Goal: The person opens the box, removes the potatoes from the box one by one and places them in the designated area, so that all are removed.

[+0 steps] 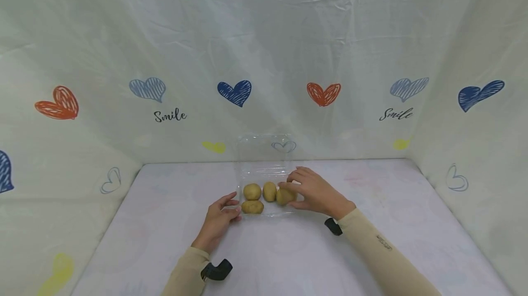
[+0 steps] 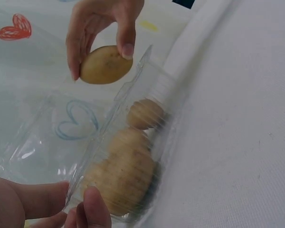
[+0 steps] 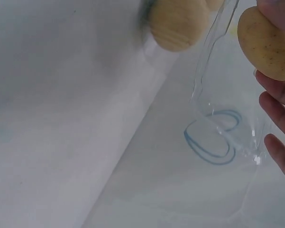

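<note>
A clear plastic clamshell container [image 1: 270,215] sits on the table with its lid [image 1: 260,149] raised at the back. Inside lie an upper-left potato [image 1: 252,191], a lower-left potato [image 1: 252,207] and a middle potato [image 1: 269,192]. My right hand [image 1: 315,194] grips another potato [image 1: 285,196] between thumb and fingers. In the left wrist view, this held potato [image 2: 105,65] is above the container's rim, apart from the others. My left hand [image 1: 218,220] is at the container's left side, thumb and fingers pinching its rim [image 2: 72,190].
A white cloth covers the table [image 1: 280,259]. Behind it and at both sides hangs a pale curtain [image 1: 272,48] printed with hearts and the word Smile. The raised lid stands close to the back curtain. A dark strap [image 1: 217,270] sits at my left wrist.
</note>
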`<action>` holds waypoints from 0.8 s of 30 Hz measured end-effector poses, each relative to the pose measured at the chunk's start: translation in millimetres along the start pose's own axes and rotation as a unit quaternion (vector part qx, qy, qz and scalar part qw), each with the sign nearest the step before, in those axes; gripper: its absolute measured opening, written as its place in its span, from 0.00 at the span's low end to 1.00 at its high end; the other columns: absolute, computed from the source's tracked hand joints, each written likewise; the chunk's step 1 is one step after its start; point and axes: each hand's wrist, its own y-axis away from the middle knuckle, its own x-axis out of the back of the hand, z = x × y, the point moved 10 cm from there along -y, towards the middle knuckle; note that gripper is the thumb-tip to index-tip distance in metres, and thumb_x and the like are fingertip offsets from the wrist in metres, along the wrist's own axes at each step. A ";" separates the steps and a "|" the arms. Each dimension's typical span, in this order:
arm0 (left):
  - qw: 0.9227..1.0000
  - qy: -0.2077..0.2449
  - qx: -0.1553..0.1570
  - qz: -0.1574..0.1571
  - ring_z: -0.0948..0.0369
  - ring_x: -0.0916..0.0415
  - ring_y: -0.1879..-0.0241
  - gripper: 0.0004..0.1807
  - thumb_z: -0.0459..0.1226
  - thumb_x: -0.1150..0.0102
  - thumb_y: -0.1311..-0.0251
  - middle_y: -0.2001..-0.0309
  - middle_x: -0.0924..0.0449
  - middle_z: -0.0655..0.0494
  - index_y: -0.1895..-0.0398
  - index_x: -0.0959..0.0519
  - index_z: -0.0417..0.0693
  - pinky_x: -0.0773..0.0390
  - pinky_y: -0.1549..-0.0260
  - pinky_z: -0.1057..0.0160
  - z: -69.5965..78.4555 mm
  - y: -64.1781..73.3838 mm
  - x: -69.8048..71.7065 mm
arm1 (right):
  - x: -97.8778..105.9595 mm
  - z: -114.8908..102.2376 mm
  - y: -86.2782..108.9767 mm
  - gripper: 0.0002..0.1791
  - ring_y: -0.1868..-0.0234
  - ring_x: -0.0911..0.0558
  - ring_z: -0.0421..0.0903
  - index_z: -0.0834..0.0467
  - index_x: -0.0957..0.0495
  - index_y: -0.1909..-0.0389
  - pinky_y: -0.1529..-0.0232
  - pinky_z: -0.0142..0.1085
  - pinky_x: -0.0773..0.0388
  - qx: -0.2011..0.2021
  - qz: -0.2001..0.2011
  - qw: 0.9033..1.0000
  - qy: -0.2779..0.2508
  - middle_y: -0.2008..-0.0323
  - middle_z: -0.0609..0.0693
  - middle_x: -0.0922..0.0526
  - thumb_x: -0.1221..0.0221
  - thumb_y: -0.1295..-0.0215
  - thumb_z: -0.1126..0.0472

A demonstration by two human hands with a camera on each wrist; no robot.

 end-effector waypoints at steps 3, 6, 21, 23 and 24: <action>1.000 0.002 -0.005 -0.001 0.59 0.20 0.59 0.30 0.24 0.39 0.30 0.40 0.26 0.33 0.25 0.32 0.31 0.13 0.60 0.64 1.2 0.1 0.2 | 5.0 4.5 6.7 0.30 0.48 0.19 0.49 0.51 0.14 0.44 0.33 0.49 0.22 -0.006 0.012 1.000 0.012 0.56 0.47 0.16 0.18 0.49 0.52; 1.000 0.005 -0.008 -0.002 0.59 0.20 0.59 0.31 0.24 0.39 0.29 0.40 0.26 0.33 0.25 0.33 0.30 0.13 0.60 0.64 2.1 0.3 -0.1 | 9.7 9.7 13.8 0.29 0.47 0.19 0.50 0.51 0.13 0.45 0.35 0.48 0.21 -0.014 0.021 0.999 0.029 0.56 0.47 0.16 0.18 0.49 0.52; 1.000 0.003 -0.014 -0.004 0.58 0.20 0.59 0.30 0.24 0.40 0.29 0.41 0.26 0.33 0.25 0.33 0.30 0.13 0.61 0.64 2.2 -0.1 -0.4 | 18.2 34.1 54.3 0.33 0.49 0.18 0.53 0.54 0.13 0.46 0.43 0.50 0.16 -0.053 0.048 0.996 0.050 0.57 0.49 0.16 0.15 0.57 0.52; 1.000 0.003 -0.015 -0.005 0.59 0.20 0.59 0.30 0.24 0.40 0.29 0.41 0.26 0.33 0.25 0.33 0.30 0.13 0.61 0.64 2.4 -0.1 -0.5 | 17.8 38.4 60.0 0.33 0.49 0.18 0.54 0.54 0.13 0.47 0.44 0.51 0.16 -0.062 0.046 0.996 0.054 0.57 0.49 0.16 0.15 0.57 0.52; 1.000 0.003 -0.015 -0.005 0.59 0.20 0.59 0.30 0.24 0.40 0.29 0.41 0.26 0.33 0.25 0.33 0.30 0.13 0.60 0.64 2.6 -0.1 -0.6 | 17.5 40.7 63.1 0.33 0.50 0.18 0.54 0.54 0.13 0.47 0.44 0.51 0.16 -0.067 0.045 0.995 0.057 0.58 0.49 0.16 0.15 0.58 0.52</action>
